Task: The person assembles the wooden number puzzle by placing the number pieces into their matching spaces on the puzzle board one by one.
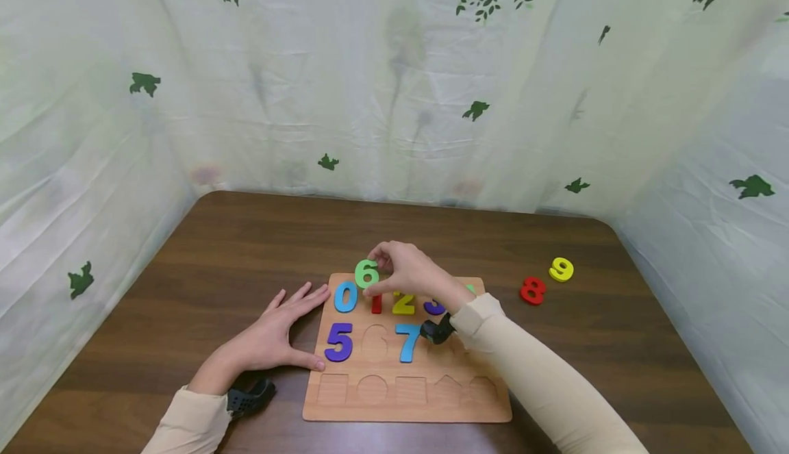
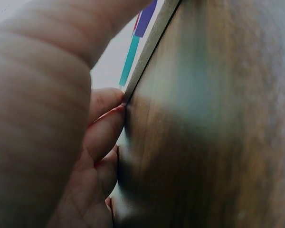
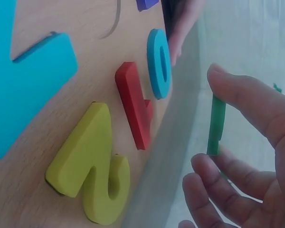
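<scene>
We see the right grip (image 1: 407,269) pinching the green 6 (image 1: 359,274) by its far and near ends—its long axis runs roughly far to near, raised over the far edge of the board (image 1: 407,407). From it, the vacant rounded recess (image 1: 374,346) between the purple 5 (image 1: 343,341) and blue 7 (image 1: 409,346) lies nearer us and slightly right. The left grip (image 1: 277,334)—fingers spread, grasping no number—touches the board's left edge.
</scene>
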### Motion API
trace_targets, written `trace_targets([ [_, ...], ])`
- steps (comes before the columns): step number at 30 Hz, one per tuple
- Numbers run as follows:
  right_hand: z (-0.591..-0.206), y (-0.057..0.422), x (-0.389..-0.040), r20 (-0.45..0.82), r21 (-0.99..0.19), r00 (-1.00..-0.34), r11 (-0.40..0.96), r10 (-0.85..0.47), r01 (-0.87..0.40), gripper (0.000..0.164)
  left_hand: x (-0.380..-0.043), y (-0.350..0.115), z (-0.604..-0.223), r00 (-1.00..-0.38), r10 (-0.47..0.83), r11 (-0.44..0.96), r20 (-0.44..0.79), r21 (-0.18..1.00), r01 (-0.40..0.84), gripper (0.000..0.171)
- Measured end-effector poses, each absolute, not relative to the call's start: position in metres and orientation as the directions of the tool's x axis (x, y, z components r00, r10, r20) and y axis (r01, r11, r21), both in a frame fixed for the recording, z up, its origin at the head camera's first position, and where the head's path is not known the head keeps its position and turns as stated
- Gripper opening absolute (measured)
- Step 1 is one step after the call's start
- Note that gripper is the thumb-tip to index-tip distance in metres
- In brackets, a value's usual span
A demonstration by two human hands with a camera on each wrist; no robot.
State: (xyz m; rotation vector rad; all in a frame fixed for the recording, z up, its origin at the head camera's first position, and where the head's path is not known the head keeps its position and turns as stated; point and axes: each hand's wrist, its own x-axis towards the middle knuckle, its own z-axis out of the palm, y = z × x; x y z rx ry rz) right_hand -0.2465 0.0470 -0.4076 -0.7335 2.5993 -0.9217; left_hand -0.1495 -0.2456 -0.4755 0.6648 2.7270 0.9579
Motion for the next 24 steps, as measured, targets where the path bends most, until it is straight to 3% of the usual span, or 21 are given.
trace_targets([
  [24, -0.415, 0.068, -0.204, -0.084, -0.635, -0.787, 0.642, -0.611, -0.43, 0.058, -0.148, -0.246, -0.475, -0.888, 0.459, 0.701, -0.029, 0.626, 0.342, 0.124],
])
